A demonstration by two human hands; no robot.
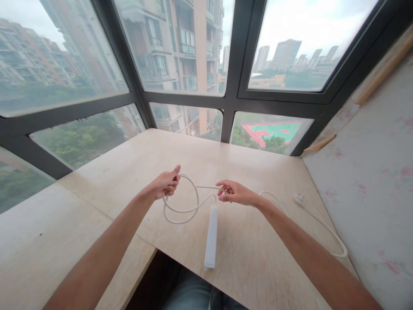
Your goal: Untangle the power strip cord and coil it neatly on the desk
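A white power strip lies on the pale counter, its near end close to the front edge. Its white cord leaves the far end and runs in loops to my left hand. That hand is closed around the looped cord, thumb pointing up. Just beyond the strip, my right hand has its fingers curled about a stretch of the same cord that comes from the loops. Past my right wrist the cord goes on across the counter to its plug, which rests near the wall.
The stone-look counter has a seam on the left and a cut-out edge at my lap. Dark-framed windows enclose its far and left sides. On the right stands a flowered wallpaper wall with peeling edges.
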